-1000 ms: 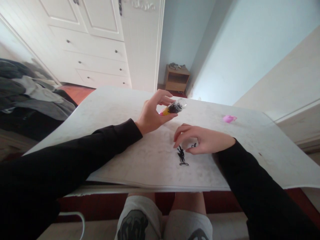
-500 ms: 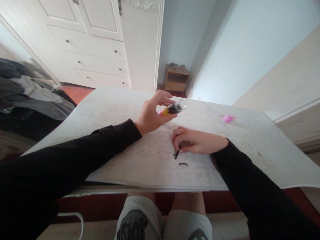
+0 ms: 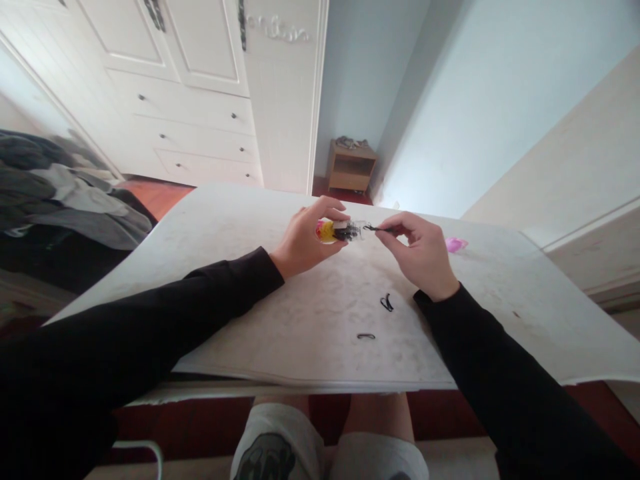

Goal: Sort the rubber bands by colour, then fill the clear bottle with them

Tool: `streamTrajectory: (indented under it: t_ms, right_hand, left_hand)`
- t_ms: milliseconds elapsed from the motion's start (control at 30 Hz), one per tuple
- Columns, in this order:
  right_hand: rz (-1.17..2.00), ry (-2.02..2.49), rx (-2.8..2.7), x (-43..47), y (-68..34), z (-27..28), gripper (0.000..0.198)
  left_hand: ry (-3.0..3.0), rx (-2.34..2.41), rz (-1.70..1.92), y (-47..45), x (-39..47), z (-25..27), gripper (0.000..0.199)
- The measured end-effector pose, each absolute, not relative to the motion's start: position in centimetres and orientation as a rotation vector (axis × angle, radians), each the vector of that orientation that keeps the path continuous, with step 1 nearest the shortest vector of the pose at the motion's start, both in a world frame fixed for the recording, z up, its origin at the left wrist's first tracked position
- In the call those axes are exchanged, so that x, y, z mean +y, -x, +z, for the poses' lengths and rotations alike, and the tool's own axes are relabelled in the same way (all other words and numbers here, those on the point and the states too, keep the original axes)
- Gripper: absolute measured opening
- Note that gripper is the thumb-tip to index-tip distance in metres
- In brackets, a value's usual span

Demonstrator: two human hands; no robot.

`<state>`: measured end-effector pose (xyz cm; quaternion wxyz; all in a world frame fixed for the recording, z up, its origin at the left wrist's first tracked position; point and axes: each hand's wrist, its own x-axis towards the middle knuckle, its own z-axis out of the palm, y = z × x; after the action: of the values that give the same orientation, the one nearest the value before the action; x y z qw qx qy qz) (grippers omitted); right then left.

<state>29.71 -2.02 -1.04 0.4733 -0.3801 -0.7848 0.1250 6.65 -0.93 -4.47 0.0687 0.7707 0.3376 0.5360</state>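
Note:
My left hand is closed round a small clear bottle, tilted with its mouth to the right. Pink, yellow and black contents show through its wall. My right hand pinches thin black elastic bands close by that mouth; whether they touch its rim I cannot tell. On the white table in front of me lie a loose black band and, nearer the edge, another black band. Behind my right hand rests a small pink object, partly hidden by it.
The white table has a raised edge near my knees. Dark clothes are heaped at the left. A white wardrobe and a small wooden cabinet stand beyond the far side, with a pale blue wall at the right.
My right hand has risen from the tabletop to the bottle's mouth with black bands in its fingers. One band now lies loose where that hand was. The bottle has turned closer to level.

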Motion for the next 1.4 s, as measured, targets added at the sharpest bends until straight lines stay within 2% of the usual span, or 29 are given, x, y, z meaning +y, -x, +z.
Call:
streamTrajectory:
  t_ms: [200,533,767,1000,1167,1300,1400]
  right_hand:
    - [0.190,0.891,-1.994,-2.5,-29.0,-1.1,0.005]
    - [0.346,0.929,-1.852,-2.9,-28.6,-1.6,0.005]
    - [0.341,0.824,-1.814,-2.9,-28.5,-1.8,0.008]
    - [0.118,0.853,-2.024,-3.3,-28.6,-1.2,0.003]
    - [0.155,0.884,-2.195,-3.5,-28.7,-1.3,0.013]
    - [0.237,0.937,-2.327,-3.6,-28.7,-1.6,0.028]
    - [0.272,0.948,-2.321,-3.7,-28.7,-1.5,0.029]
  left_hand:
    - [-2.398,0.965,1.521,-6.8,-1.3,-4.4,0.042]
    - [-2.412,0.930,1.502,-6.7,-1.4,-4.4,0.043]
    - [-2.375,0.907,1.532,-6.7,-1.3,-4.4,0.041]
    - [-2.362,0.908,1.551,-6.7,-1.3,-4.5,0.041]
    - [-2.323,0.851,1.580,-6.6,-1.1,-4.6,0.042]
    - [-2.272,0.836,1.617,-6.4,-0.6,-4.9,0.046]
    - [-2.268,0.850,1.625,-6.3,-0.5,-4.9,0.043]
